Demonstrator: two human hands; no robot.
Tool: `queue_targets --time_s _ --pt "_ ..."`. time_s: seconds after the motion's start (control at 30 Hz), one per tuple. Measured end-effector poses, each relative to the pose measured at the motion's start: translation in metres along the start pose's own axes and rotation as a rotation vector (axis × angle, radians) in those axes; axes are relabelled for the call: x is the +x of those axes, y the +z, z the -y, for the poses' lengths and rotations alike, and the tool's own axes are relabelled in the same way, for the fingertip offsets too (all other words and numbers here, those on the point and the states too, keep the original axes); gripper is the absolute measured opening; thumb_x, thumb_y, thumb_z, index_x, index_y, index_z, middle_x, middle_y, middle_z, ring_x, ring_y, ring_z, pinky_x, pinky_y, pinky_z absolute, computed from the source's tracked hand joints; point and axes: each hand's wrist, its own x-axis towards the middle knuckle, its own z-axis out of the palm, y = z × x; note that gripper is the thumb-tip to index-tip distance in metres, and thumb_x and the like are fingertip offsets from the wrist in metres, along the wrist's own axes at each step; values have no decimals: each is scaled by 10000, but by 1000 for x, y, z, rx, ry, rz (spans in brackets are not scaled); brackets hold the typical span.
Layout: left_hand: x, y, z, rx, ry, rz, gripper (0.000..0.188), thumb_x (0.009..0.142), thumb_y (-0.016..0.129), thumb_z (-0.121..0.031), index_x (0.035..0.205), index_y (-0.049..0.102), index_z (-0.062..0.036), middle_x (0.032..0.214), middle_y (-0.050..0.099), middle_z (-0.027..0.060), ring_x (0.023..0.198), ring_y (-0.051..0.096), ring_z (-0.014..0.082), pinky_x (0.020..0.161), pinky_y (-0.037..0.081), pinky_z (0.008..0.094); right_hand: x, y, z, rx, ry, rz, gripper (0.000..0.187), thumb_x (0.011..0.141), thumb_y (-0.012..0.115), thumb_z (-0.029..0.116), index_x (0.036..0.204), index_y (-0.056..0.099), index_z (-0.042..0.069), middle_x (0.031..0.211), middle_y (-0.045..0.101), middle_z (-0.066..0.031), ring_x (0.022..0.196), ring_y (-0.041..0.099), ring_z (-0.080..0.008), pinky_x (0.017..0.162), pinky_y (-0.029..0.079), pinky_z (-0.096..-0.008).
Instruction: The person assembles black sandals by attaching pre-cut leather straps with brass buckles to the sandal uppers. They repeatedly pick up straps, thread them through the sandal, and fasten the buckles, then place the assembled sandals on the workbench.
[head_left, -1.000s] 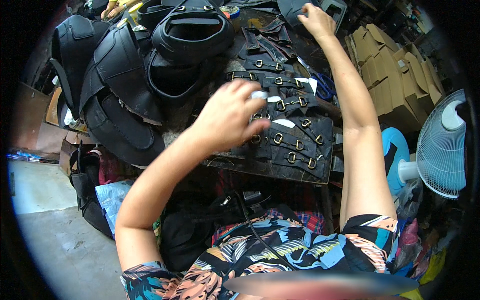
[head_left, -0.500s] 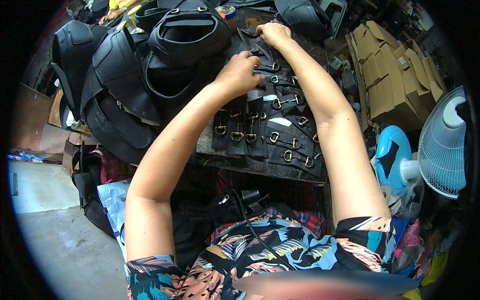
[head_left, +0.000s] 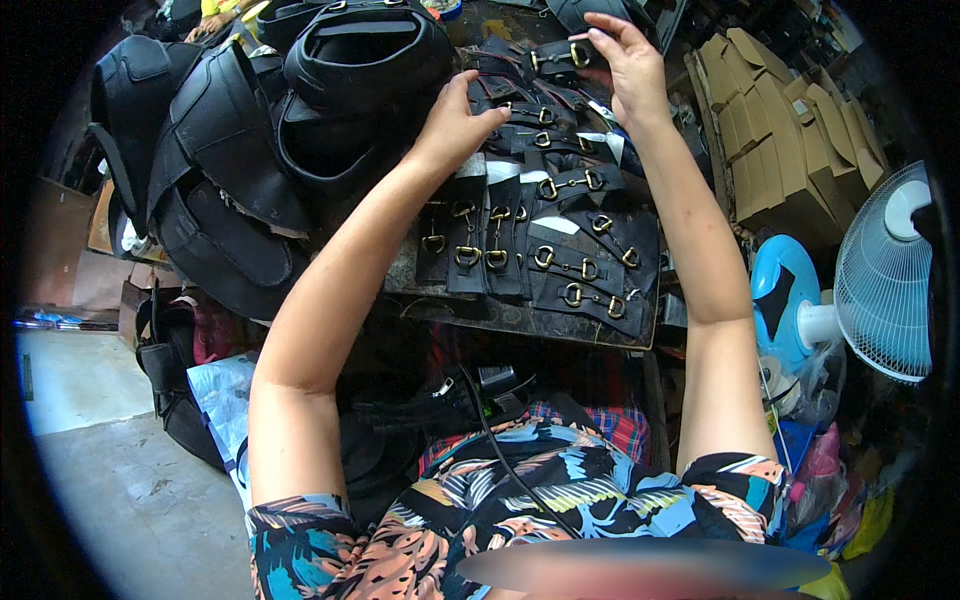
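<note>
Several black leather straps with brass buckles [head_left: 560,255] lie in overlapping rows on a dark worktable [head_left: 520,318]. My right hand [head_left: 625,60] reaches to the far end of the rows and holds one black strap with a brass ring [head_left: 565,55] by its right end. My left hand [head_left: 455,120] rests with fingers curled on the straps at the left side of the pile, touching their upper ends, beside the stacked black leather pieces.
A heap of large black leather shells [head_left: 260,150] fills the table's left half. Folded cardboard boxes [head_left: 790,140] stand at the right, with a blue-and-white fan [head_left: 880,280] below them. Bags lie on the grey floor [head_left: 90,440] at the left.
My left hand moved up from over the near straps to the far left of the pile. My right hand pulled in from the far edge and took hold of a buckled strap.
</note>
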Motion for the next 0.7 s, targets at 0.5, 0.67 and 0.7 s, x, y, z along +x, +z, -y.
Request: queue_targets --time_s 0.5,0.67,0.7 --pt "-28 -16 -50 -19 -53 385 252 885 716 -244 1019 721 -30 848 675 10 786 583 83 731 453 249 -87 -4 43 147 391 248 302 1042 441 231 1276 541 66 1099 662 -90 952 679 -147 738 619 -340" --pt "-41 -19 -53 -3 -148 453 303 872 723 -295 1026 722 -34 868 677 17 805 580 92 766 434 236 -101 -11 56 134 446 317 367 1048 410 284 1337 479 68 1122 656 -131 968 680 -157 762 608 -322" --pt "-43 -18 -54 -37 -131 466 315 863 731 -295 1031 724 -29 881 687 41 826 602 111 784 447 249 -102 -11 57 134 456 323 368 1041 433 281 1337 481 67 1122 655 -127 973 678 -155 761 608 -321"
